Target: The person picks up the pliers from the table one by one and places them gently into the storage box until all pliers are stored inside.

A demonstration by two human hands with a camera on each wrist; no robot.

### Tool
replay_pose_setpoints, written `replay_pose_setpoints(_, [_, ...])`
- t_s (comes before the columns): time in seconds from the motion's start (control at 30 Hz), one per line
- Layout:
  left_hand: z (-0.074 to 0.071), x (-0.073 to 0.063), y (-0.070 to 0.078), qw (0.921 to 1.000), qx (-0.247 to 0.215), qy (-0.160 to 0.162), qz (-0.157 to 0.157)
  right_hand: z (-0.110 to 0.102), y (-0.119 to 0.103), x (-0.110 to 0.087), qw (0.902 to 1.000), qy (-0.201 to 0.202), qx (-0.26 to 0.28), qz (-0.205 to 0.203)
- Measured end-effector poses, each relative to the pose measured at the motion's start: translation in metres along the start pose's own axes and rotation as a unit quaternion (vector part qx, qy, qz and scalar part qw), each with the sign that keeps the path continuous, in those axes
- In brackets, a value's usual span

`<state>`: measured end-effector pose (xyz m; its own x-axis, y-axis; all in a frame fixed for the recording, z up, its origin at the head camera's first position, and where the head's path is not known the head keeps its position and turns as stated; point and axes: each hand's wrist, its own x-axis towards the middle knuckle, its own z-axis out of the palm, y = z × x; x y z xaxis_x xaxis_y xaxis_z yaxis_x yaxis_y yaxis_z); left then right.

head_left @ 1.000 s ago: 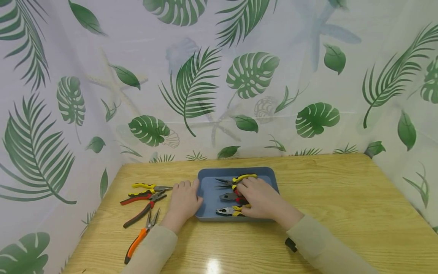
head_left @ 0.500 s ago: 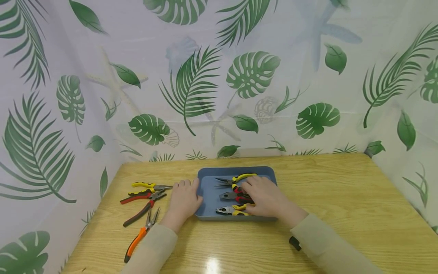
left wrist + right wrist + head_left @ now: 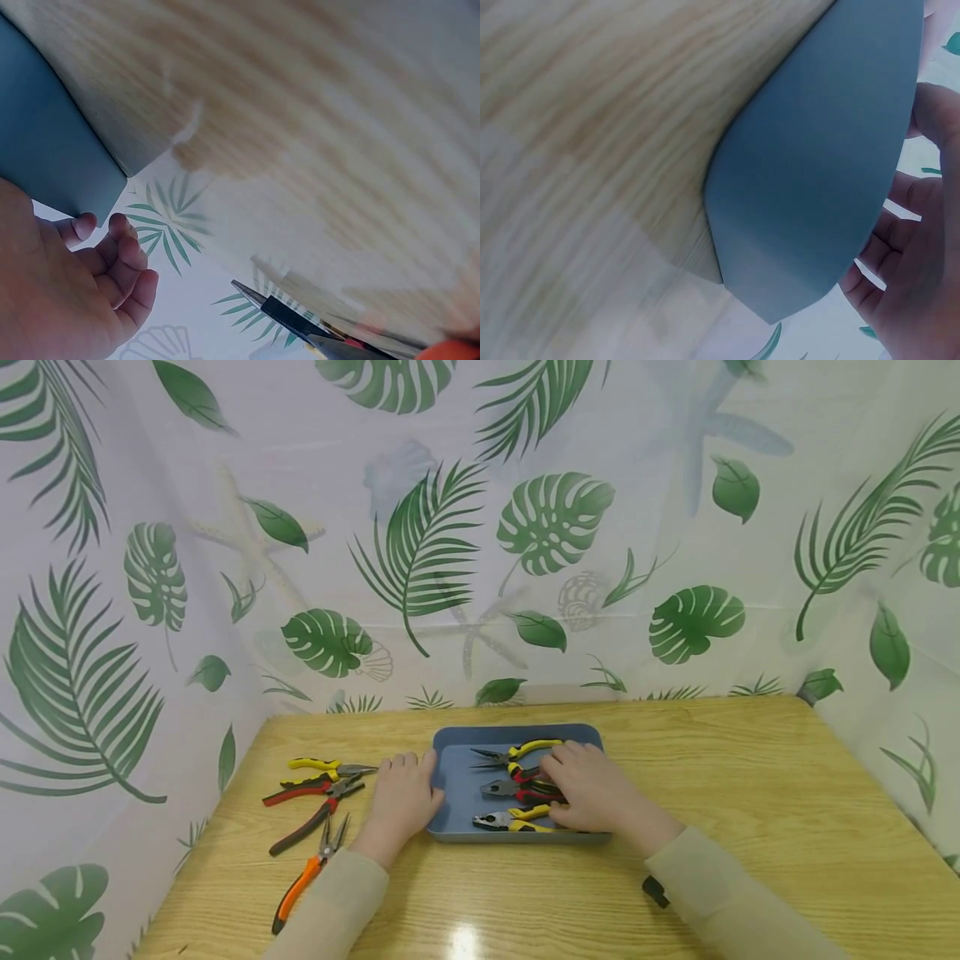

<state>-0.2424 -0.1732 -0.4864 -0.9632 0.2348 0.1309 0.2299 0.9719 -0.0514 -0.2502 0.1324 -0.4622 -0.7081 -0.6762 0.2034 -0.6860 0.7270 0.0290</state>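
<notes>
A blue-grey tray (image 3: pixel 459 781) holds 3 pairs of pliers with their jaws to the left: yellow-handled long-nose pliers (image 3: pixel 491 758) at the back, red-and-black pliers (image 3: pixel 501 788) in the middle, yellow-handled combination pliers (image 3: pixel 492 820) in front. My right hand (image 3: pixel 592 785) lies over the right end of the tray and hides the handle ends; in the right wrist view its fingers (image 3: pixel 900 232) are spread and slightly bent behind the tray wall (image 3: pixel 810 165). At the tray's left edge, my left hand (image 3: pixel 405 797) touches the rim, its fingers (image 3: pixel 120 262) loosely bent.
Left of the tray lie yellow-handled long-nose pliers (image 3: pixel 322 767), red-handled pliers (image 3: pixel 322 814) and orange-handled long-nose pliers (image 3: pixel 300 892). A black object (image 3: pixel 655 891) sits by the right sleeve. A leaf-printed curtain (image 3: pixel 480 568) stands behind the wooden table (image 3: pixel 735 793).
My right hand has slid a little to the right, uncovering more of the pliers' handles. The left hand and the pliers on the table have stayed put.
</notes>
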Motion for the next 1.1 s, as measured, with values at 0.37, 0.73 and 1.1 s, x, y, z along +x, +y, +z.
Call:
replay_pose_setpoints(0.37, [-0.003,0.001,0.000,0.9999,-0.011,-0.009,-0.008,-0.003,0.007,-0.004,0.9999,-0.009,-0.004,0.009])
replay_pose_setpoints(0.73, [-0.003,0.000,0.001,0.9998,-0.015,-0.013,-0.010,0.000,0.018,-0.011,0.9996,-0.013,-0.018,0.017])
replay_pose_setpoints(1.1, [-0.001,0.000,0.002,0.9998,-0.014,-0.010,-0.010,-0.004,0.025,-0.018,0.9995,-0.012,-0.002,0.028])
